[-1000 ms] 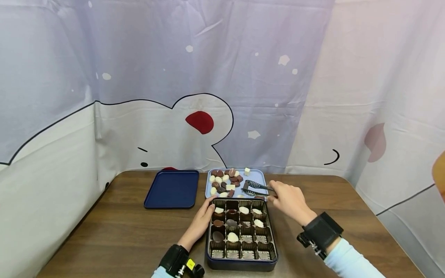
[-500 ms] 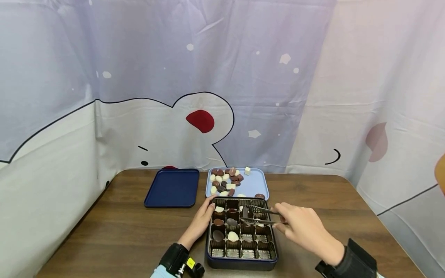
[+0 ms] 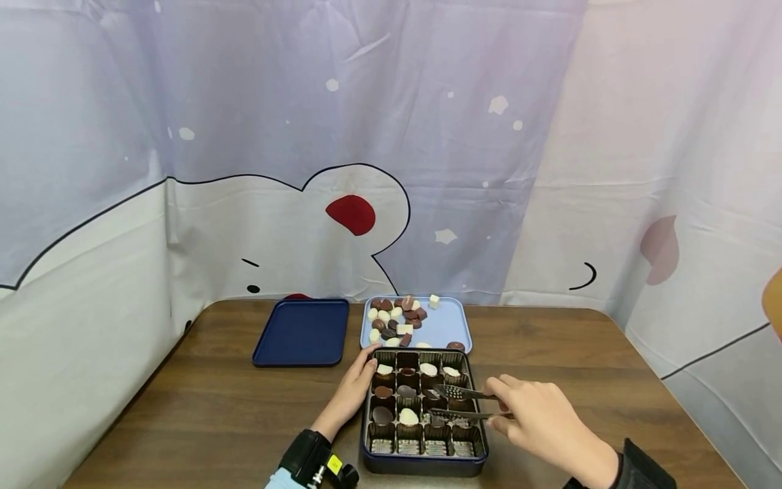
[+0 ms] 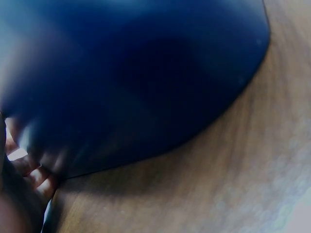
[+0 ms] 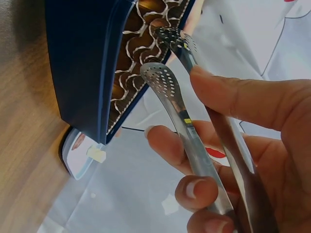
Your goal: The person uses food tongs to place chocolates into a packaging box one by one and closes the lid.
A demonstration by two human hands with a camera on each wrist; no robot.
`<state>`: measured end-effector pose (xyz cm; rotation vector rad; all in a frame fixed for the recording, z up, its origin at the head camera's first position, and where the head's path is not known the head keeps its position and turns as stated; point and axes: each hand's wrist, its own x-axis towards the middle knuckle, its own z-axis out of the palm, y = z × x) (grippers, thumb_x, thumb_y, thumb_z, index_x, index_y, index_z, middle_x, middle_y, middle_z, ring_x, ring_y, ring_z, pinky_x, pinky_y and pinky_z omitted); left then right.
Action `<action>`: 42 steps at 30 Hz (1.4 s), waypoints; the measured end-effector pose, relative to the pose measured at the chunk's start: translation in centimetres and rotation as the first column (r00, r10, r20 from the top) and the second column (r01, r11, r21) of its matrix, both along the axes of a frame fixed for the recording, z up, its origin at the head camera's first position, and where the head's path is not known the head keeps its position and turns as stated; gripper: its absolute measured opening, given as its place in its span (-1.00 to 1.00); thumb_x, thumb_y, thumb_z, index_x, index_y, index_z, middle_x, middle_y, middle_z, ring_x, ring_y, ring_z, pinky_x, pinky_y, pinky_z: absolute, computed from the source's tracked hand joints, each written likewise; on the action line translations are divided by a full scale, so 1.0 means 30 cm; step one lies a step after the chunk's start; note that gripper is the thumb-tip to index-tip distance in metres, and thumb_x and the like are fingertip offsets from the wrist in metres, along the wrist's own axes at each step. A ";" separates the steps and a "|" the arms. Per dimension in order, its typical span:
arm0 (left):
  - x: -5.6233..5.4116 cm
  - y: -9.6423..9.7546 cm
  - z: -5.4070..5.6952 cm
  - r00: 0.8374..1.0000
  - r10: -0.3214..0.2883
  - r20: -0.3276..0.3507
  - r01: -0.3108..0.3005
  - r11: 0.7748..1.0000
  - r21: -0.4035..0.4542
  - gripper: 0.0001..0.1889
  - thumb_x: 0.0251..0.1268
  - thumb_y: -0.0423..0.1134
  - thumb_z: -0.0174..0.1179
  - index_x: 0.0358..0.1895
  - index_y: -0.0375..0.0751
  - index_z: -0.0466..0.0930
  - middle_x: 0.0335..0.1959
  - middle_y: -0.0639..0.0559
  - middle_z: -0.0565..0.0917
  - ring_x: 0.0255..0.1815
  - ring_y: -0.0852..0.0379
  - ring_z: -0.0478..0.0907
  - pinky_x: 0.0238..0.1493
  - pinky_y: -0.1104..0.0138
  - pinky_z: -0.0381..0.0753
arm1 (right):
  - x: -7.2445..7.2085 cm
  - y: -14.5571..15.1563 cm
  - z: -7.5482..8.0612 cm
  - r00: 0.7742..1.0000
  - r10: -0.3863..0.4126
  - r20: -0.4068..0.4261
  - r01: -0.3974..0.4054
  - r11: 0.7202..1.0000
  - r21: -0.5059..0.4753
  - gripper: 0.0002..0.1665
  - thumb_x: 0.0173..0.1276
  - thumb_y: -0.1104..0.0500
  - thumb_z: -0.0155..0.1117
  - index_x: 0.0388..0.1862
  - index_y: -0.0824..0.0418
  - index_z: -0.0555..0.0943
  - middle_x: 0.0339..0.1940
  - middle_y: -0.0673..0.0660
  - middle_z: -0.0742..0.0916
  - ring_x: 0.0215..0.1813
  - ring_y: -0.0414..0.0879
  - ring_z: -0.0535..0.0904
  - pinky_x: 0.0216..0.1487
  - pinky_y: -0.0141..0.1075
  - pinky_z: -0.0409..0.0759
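A dark blue box (image 3: 424, 466) with a divided insert stands at the table's front. White and brown chocolates (image 3: 408, 416) sit in several compartments. My left hand (image 3: 351, 392) grips its far left corner, thumb at the rim; the left wrist view shows fingertips by the box wall (image 4: 146, 87). Between thumb and fingers, my right hand (image 3: 546, 421) holds metal tongs (image 3: 464, 393) over the right side of the box. The tips stand apart, as the perforated tongs (image 5: 194, 150) show in the right wrist view. A dark piece (image 3: 437, 420) appears in a compartment beneath the lower tip.
Directly behind the box, a light blue tray (image 3: 449, 322) bears several loose white and brown chocolates (image 3: 389, 316). A shallow dark blue tray or lid (image 3: 302, 333) lies to its left. The wooden table (image 3: 201, 401) ends against a printed curtain (image 3: 464, 170).
The right hand has brought the tongs from the light blue tray toward me over the box. The dark piece they pinched is let go, and their tips have parted. The left hand stays put.
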<state>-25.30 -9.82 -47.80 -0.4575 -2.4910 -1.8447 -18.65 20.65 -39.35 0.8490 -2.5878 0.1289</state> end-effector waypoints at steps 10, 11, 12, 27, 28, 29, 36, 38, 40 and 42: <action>0.007 -0.002 -0.002 1.000 0.003 -0.001 -0.003 1.000 0.000 -0.57 0.59 -0.25 -0.29 0.42 -0.18 0.16 0.45 -0.36 0.14 0.46 -0.30 0.06 0.34 -0.19 0.11 | -0.014 -0.013 0.007 1.000 -0.003 -0.007 0.003 0.999 -0.045 -0.64 -0.10 -0.04 0.54 -0.33 -0.09 0.56 -0.59 -0.26 0.43 -0.65 -0.42 0.25 -0.66 -0.46 0.15; 0.007 -0.002 -0.002 1.000 0.003 -0.002 -0.003 1.000 0.002 -0.57 0.59 -0.25 -0.29 0.42 -0.19 0.16 0.44 -0.37 0.14 0.46 -0.30 0.06 0.35 -0.20 0.11 | -0.016 -0.016 0.009 1.000 -0.003 -0.005 0.002 0.999 -0.048 -0.63 -0.09 -0.05 0.53 -0.32 -0.08 0.57 -0.59 -0.26 0.43 -0.65 -0.42 0.26 -0.66 -0.46 0.16; 0.008 -0.002 -0.002 1.000 0.002 -0.001 -0.002 1.000 0.002 -0.57 0.59 -0.25 -0.29 0.42 -0.18 0.16 0.45 -0.36 0.14 0.46 -0.30 0.06 0.35 -0.19 0.11 | -0.019 -0.021 0.012 1.000 -0.003 -0.007 0.002 0.999 -0.052 -0.63 -0.09 -0.05 0.53 -0.32 -0.08 0.58 -0.59 -0.25 0.44 -0.64 -0.42 0.27 -0.66 -0.46 0.17; -0.064 -0.013 -0.116 0.999 0.020 -0.033 -0.020 1.000 0.006 -0.53 0.58 -0.07 -0.27 0.44 -0.13 0.15 0.46 -0.24 0.18 0.47 -0.23 0.08 0.34 -0.18 0.14 | -0.156 -0.119 0.055 0.998 -0.030 0.054 0.034 0.996 -0.079 -0.68 -0.02 0.01 0.51 -0.29 -0.01 0.61 -0.52 -0.17 0.61 -0.58 -0.35 0.43 -0.61 -0.45 0.30; -0.062 -0.012 -0.112 0.999 0.018 -0.033 -0.018 1.000 0.005 -0.53 0.58 -0.08 -0.28 0.44 -0.13 0.15 0.46 -0.24 0.18 0.47 -0.23 0.08 0.34 -0.19 0.13 | -0.171 -0.128 0.056 0.998 -0.034 0.058 0.039 0.997 -0.074 -0.69 -0.01 0.02 0.51 -0.30 0.00 0.61 -0.54 -0.17 0.58 -0.60 -0.34 0.40 -0.63 -0.44 0.27; -0.058 -0.010 -0.107 0.999 0.019 -0.029 -0.019 1.000 0.003 -0.53 0.59 -0.09 -0.27 0.44 -0.14 0.15 0.46 -0.25 0.17 0.47 -0.23 0.08 0.34 -0.19 0.13 | -0.187 -0.136 0.057 0.998 -0.038 0.055 0.041 0.997 -0.064 -0.70 -0.01 0.02 0.50 -0.31 0.01 0.60 -0.57 -0.16 0.56 -0.61 -0.33 0.37 -0.64 -0.43 0.25; -0.008 0.006 -0.019 1.000 0.007 0.001 -0.007 1.000 0.008 -0.56 0.59 -0.23 -0.29 0.43 -0.21 0.15 0.45 -0.36 0.14 0.46 -0.30 0.06 0.34 -0.21 0.12 | -0.295 -0.181 0.055 0.997 -0.061 0.053 0.063 0.998 -0.022 -0.70 0.04 0.05 0.49 -0.44 0.04 0.49 -0.66 -0.10 0.40 -0.65 -0.23 0.22 -0.63 -0.40 0.05; 0.003 0.007 0.002 1.000 0.002 0.005 -0.002 1.000 -0.003 -0.57 0.59 -0.23 -0.30 0.43 -0.20 0.15 0.45 -0.37 0.14 0.46 -0.30 0.07 0.34 -0.20 0.13 | -0.325 -0.191 0.051 0.996 -0.071 0.061 0.073 0.997 -0.020 -0.72 0.05 0.08 0.48 -0.44 0.05 0.50 -0.65 -0.07 0.43 -0.66 -0.20 0.22 -0.62 -0.39 0.03; 0.008 0.006 0.011 1.000 0.002 0.006 -0.002 1.000 -0.010 -0.57 0.59 -0.23 -0.30 0.43 -0.19 0.15 0.45 -0.37 0.14 0.46 -0.30 0.07 0.34 -0.19 0.13 | -0.356 -0.201 0.042 0.994 -0.085 0.069 0.087 0.996 -0.013 -0.74 0.06 0.09 0.47 -0.43 0.07 0.51 -0.64 -0.04 0.46 -0.66 -0.18 0.23 -0.60 -0.37 0.03; 0.009 0.004 0.015 1.000 0.004 0.005 -0.004 1.000 -0.008 -0.57 0.59 -0.23 -0.29 0.42 -0.19 0.16 0.44 -0.37 0.14 0.46 -0.30 0.07 0.34 -0.19 0.13 | -0.383 -0.212 0.030 0.992 -0.098 0.076 0.098 0.995 0.000 -0.75 0.07 0.10 0.46 -0.38 0.08 0.54 -0.62 -0.03 0.49 -0.66 -0.17 0.26 -0.60 -0.36 0.06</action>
